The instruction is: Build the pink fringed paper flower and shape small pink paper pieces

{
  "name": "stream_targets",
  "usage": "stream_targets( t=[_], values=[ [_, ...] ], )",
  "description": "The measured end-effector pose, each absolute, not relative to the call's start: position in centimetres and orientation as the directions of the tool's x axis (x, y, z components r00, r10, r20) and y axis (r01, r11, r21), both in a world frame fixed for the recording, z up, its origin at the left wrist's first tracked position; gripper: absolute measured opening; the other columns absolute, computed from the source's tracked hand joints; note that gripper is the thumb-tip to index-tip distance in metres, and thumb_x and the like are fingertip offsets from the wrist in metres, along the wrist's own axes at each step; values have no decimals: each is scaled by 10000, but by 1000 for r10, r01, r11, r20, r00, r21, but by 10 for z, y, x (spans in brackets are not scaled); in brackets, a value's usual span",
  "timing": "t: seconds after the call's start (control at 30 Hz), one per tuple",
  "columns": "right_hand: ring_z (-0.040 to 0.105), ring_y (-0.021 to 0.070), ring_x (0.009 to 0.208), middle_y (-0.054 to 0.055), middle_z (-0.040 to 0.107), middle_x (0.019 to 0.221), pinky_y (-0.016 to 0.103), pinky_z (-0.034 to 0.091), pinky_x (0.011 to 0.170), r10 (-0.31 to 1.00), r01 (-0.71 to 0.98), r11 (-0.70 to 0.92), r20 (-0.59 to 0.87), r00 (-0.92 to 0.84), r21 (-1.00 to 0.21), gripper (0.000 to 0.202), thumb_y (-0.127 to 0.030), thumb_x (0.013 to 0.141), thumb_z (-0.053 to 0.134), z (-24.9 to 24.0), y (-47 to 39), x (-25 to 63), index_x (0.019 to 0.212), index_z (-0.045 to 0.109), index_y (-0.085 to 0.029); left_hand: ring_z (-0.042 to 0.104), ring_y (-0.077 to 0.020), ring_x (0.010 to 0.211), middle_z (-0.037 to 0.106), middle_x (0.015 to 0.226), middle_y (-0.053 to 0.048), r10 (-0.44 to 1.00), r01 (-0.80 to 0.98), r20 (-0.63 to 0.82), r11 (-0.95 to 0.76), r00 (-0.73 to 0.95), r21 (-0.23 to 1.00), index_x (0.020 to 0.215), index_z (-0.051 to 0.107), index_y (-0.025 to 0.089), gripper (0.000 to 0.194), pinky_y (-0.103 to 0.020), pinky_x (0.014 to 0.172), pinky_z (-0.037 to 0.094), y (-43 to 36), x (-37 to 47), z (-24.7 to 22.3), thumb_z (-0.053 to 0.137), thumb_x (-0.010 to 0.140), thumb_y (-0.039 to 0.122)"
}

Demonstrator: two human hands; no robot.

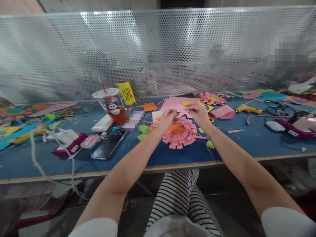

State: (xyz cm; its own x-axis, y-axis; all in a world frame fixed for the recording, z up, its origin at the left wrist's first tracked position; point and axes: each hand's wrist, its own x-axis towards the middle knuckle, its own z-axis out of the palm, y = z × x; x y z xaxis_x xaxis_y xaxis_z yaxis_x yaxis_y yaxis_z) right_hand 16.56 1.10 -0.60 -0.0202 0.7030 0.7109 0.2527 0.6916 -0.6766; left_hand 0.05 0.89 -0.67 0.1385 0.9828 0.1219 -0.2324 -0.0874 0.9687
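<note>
A paper flower (178, 130) lies on the table (259, 140), the phone (108, 144) to its left, the glue gun (249, 109) to its far right. Behind the phone stands the cup (116, 110); the screen (172, 42) seems behind the table.

2 white sleeves (283, 220), thin bracelet (213, 133), black-and-white striped trousers (170, 197)

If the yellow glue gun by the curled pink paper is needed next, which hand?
Probably the right hand: it is nearer the yellow glue gun, while the left hand sits farther across.
</note>
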Motion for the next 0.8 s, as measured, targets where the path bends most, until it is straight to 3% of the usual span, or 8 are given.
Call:
stream_targets(
  t=[0.1, 0.27, 0.43, 0.67, 0.8],
  values=[
    [580, 179, 924, 42, 640, 922, 334, 463, 820, 639, 356, 738, 764, -96, -573, 187, -156, 728, 538, -3, 6, 166, 744, 705, -239, 610, -129, 615, 621, 688, -46, 975, -353, 91, -15, 201, 936, 764, 527, 143, 311, -285, 638, 492, 8, 1, -5, 631, 677, 423],
    [593, 178, 858, 27, 652, 886, 342, 478, 788, 619, 433, 761, 739, -264, -483, 239, -153, 748, 530, -6, 0, 160, 812, 716, -288, 568, -80, 605, 581, 676, 20, 971, -358, 222, -177, 89, 917, 824, 555, 145, 311, -249, 661, 479, 11, 0, -5, 706, 554, 179],
    [593, 172, 840, 37, 652, 888, 341, 477, 797, 588, 441, 789, 733, -342, -427, 288, -134, 762, 492, -10, 3, 160, 901, 704, -272, 561, -78, 630, 548, 660, 38, 966, -358, 254, -223, 44, 907, 865, 568, 157, 344, -255, 676, 478, 13, -1, -7, 687, 544, 130],
    [592, 178, 848, 35, 661, 879, 349, 464, 818, 625, 426, 774, 677, -389, -469, 263, -140, 747, 505, -10, 3, 158, 883, 698, -257, 519, -60, 578, 548, 646, 39, 967, -351, 252, -224, 35, 909, 792, 586, 154, 297, -211, 595, 434, 14, -2, -6, 718, 528, 185],
    [599, 173, 831, 49, 651, 889, 340, 474, 782, 727, 313, 686, 611, -312, -657, 166, -213, 735, 549, -9, 1, 156, 868, 649, -206, 516, -60, 581, 558, 648, 37, 955, -313, 293, -266, 41, 912, 790, 600, 152, 288, -204, 583, 428, 15, -2, -7, 722, 535, 208]
  ],
)
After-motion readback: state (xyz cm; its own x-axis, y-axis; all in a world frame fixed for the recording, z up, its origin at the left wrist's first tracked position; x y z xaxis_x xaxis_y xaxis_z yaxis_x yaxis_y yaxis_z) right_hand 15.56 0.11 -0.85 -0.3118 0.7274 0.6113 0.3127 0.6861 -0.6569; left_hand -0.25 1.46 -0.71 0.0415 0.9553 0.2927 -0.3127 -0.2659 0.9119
